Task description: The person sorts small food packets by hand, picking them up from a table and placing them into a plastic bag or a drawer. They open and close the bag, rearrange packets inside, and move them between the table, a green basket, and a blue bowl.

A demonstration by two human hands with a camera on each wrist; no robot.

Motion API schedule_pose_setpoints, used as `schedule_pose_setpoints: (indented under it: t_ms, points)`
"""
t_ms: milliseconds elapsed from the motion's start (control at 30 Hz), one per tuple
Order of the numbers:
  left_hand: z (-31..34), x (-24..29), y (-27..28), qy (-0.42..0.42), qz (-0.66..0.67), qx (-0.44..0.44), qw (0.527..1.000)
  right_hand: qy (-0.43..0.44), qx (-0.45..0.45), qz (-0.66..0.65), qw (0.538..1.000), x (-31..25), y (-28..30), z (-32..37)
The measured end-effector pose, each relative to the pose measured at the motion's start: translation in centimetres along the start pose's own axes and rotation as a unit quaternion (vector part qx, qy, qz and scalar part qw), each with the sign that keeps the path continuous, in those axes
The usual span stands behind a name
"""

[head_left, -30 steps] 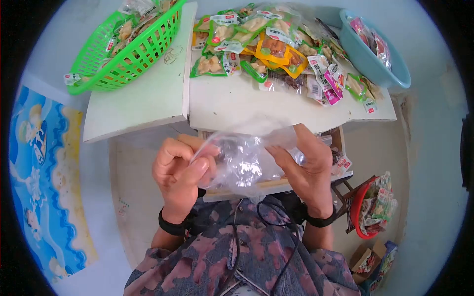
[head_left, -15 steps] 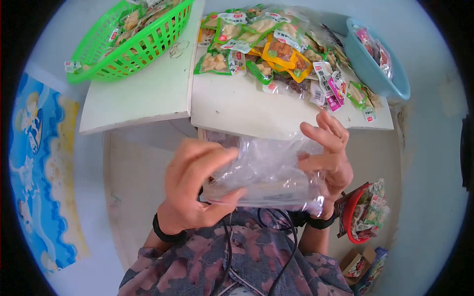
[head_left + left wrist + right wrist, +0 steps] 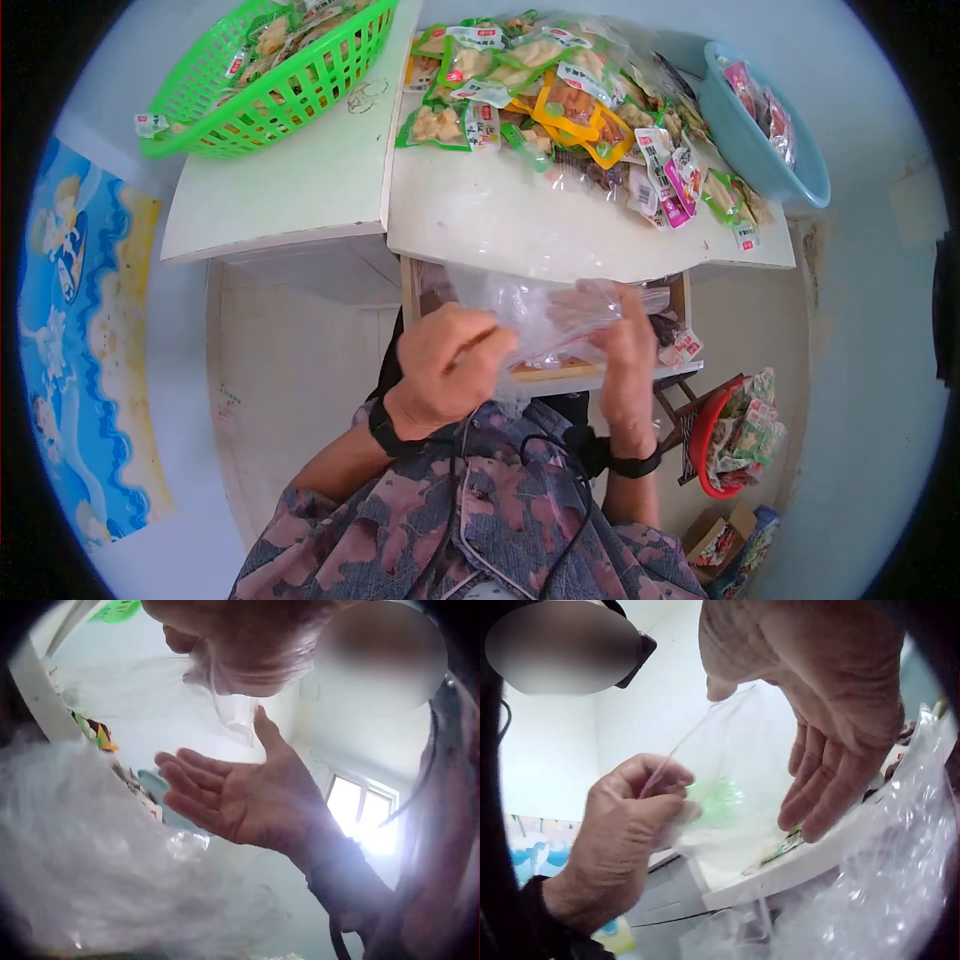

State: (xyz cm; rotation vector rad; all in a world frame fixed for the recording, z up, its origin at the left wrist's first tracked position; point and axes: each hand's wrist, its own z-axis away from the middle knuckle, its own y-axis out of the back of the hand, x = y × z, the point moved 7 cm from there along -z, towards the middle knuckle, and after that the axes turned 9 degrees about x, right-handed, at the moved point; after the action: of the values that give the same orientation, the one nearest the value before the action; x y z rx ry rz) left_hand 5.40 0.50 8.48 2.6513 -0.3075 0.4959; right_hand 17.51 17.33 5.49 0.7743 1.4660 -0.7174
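Observation:
My left hand point(image 3: 450, 365) pinches the edge of a clear plastic bag point(image 3: 742, 757), its fingers curled on the rim. My right hand point(image 3: 625, 365) is on the other side of the bag, fingers straight and slightly spread. In the right wrist view the right thumb lies at the bag's rim, and the bag's mouth spans between the hands. The left wrist view shows the right palm point(image 3: 259, 799) facing over, its fingers extended. Below both hands, more crinkled clear plastic point(image 3: 862, 892) bulks up around an open wooden drawer point(image 3: 560, 374).
Many sealed snack packets point(image 3: 540, 60) are heaped on the white table point(image 3: 480, 215). A green basket point(image 3: 270, 120) of packets stands at left, a blue basin point(image 3: 740, 140) at back right. Lower right, a red basin point(image 3: 705, 450) of packets sits on a stool, near a cardboard box point(image 3: 735, 530).
The bag was spread wide between both hands half a second ago. The left hand has since moved right and up, now pinching the bag's edge, and the right hand has straightened its fingers.

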Motion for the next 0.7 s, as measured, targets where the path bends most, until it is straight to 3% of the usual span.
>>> schedule_pose_setpoints:
  t_ms: [100, 233, 333, 433, 500, 567, 700]
  points:
    - [-0.2, 0.6, -3.2, 0.030, 0.043, -0.074, 0.996, -0.066, 0.014, -0.065, 0.996, 0.9, -2.4, 0.7]
    - [-1.5, 1.8, -3.9, 0.026, 0.138, -0.136, 0.981, -0.051, 0.072, -0.071, 0.994, 2.2, 0.1, -1.6]
    - [-3.5, -0.4, -2.6, 0.004, 0.069, -0.077, 0.995, -0.046, 0.071, -0.061, 0.995, 2.6, 1.1, -2.6]
    - [-4.6, -4.6, -4.1, 0.055, -0.035, -0.104, 0.992, -0.050, 0.051, 0.007, 0.997, 1.9, 0.5, -3.2]
    - [-4.0, -6.5, -5.2, 0.087, -0.104, -0.136, 0.981, 0.048, 0.095, 0.129, 0.986, 0.4, 0.6, -3.9]
    - [-3.0, -8.6, -5.3, 0.117, -0.176, -0.180, 0.961, 0.180, 0.160, 0.227, 0.944, -1.2, 1.1, -4.5]
    - [-2.2, -9.5, -3.3, 0.132, -0.231, -0.151, 0.952, 0.086, 0.169, 0.119, 0.975, 0.7, 2.9, -6.6]
